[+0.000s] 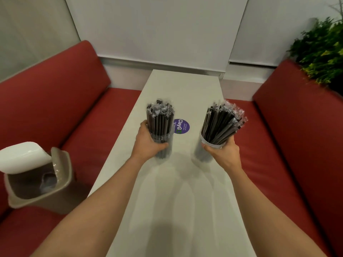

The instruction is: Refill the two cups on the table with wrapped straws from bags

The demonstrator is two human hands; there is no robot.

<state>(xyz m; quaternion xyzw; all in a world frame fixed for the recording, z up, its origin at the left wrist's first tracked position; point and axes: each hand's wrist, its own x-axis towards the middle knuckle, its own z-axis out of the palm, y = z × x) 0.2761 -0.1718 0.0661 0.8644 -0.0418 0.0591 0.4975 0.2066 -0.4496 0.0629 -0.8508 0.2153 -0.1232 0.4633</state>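
Both clear plastic cups brim with black wrapped straws (160, 119) over the white worktop (181, 191): left hand (148, 143) fingers grasp the upright left cup (169, 140), right hand (222, 153) fingers grasp the tilted right cup (202, 153).

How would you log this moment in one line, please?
left hand grips left cup | right hand grips right cup | both cups packed with wrapped straws | right cup's straws lean right
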